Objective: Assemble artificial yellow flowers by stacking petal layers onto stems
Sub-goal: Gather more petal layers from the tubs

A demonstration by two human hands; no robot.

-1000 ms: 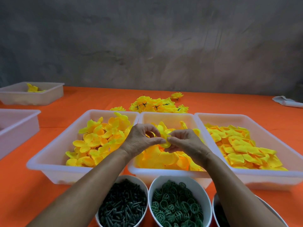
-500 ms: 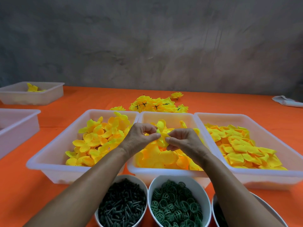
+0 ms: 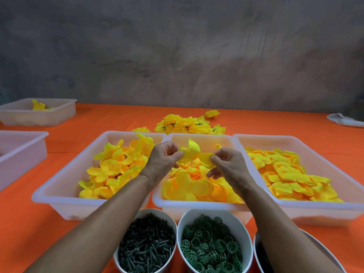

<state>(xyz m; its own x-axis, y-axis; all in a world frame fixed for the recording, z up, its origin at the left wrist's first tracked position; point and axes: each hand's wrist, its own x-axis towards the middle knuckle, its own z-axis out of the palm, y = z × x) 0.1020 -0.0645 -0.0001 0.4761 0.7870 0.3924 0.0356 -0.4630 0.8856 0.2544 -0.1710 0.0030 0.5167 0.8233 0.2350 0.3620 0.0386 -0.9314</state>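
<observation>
Risen: petal layer [image 3: 192, 154] | both hands pinch edges | above middle tray [image 3: 199, 204]

Yellow petals [image 3: 194, 156], orange tablecloth [image 3: 275, 123]

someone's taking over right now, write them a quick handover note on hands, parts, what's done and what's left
Left hand and right hand both pinch one yellow petal layer above the middle tray.
Petal trays sit left, middle and right; stem pegs and green rings are in near cups.
Done: finished flowers piled behind the trays.
Left: stack this layer; whether a stem is in hand is unclear.
</observation>
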